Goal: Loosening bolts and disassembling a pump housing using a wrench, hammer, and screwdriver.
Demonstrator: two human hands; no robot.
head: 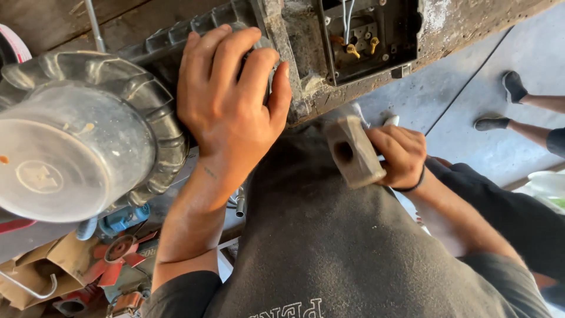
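Motor housing (pixel 176 41), grey and finned, lies on the wooden bench (pixel 471 23) beside its round fan cover (pixel 76 135). Left hand (pixel 229 106) presses flat on that housing, fingers spread. Right hand (pixel 400 156), below the bench edge, grips a hammer (pixel 350 153).

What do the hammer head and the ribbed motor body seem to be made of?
The hammer head, held in the right hand, looks like dull grey steel: its faces are matte and worn, with a dark socket hole. The motor body under the left hand looks like cast metal, perhaps aluminium or iron: its fins are thick, grey and dusty.
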